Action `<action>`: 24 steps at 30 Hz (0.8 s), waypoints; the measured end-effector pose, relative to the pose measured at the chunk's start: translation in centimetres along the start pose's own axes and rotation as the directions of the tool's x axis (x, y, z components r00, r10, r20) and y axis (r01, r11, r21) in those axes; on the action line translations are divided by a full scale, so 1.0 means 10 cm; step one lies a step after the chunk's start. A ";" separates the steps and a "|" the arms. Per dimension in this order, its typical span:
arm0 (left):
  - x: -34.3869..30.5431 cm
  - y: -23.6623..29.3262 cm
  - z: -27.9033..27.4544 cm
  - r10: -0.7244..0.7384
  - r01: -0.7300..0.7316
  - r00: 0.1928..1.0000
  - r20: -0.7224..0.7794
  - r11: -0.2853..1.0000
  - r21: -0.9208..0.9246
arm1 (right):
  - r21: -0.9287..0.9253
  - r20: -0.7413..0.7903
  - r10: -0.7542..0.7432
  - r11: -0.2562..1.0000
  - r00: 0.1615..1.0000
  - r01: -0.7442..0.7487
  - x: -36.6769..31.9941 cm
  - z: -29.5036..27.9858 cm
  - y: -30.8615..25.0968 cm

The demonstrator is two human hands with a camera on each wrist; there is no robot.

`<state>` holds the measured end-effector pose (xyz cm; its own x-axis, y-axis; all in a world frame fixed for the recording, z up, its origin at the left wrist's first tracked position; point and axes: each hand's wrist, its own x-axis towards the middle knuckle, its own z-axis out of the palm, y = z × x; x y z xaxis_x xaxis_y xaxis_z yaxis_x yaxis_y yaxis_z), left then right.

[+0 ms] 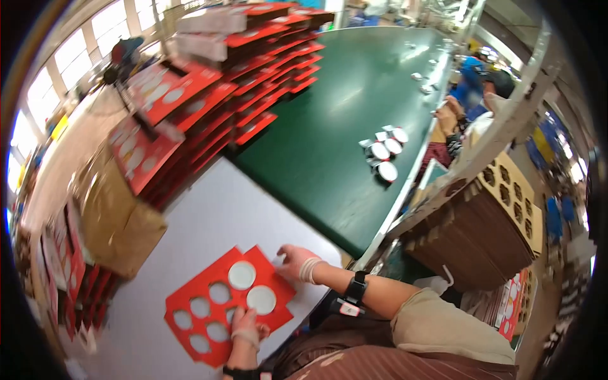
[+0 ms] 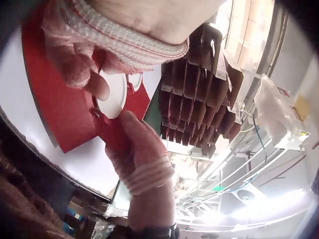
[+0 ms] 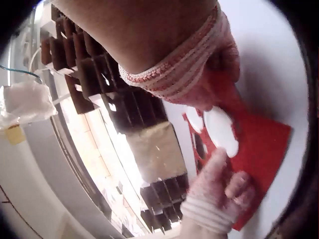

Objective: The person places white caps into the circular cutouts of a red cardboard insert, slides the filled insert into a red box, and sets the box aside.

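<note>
A red card sheet point(image 1: 278, 285) with two rows of round holes lies on the pale tabletop. White round discs point(image 1: 242, 276) fill two of the holes at its far right end; the other holes show no disc. My left hand point(image 1: 247, 328) lies over the near side of the card, and its fingertips touch the nearer disc point(image 3: 222, 132). My right hand point(image 1: 296, 262) is by the card's right end, its fingers reaching toward the same disc in the left wrist view. Both hands wear light fabric coverings at the wrist and palm.
A green conveyor belt point(image 1: 316, 183) runs away behind the table, carrying several white-topped round pieces point(image 1: 387, 171). Tall stacks of red cards point(image 1: 209, 120) stand at the left, beside a brown paper-wrapped package point(image 1: 120, 215). Stacked brown cartons point(image 1: 468, 228) stand right; a person point(image 1: 472, 88) sits beyond.
</note>
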<state>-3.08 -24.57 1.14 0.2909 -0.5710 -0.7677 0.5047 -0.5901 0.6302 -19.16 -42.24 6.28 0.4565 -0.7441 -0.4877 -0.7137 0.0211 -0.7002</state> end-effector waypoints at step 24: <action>-0.05 -0.22 -0.69 -0.067 0.056 0.994 0.085 0.991 0.118 | 0.498 -0.774 0.601 0.772 0.199 -0.395 0.73 -2.25 1.39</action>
<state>1.22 -19.04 -0.70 0.1864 -0.5770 -0.7952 0.4207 -0.6846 0.5953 -37.73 -62.36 4.69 -0.7495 -0.6522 -0.1140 -0.4667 0.6426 -0.6077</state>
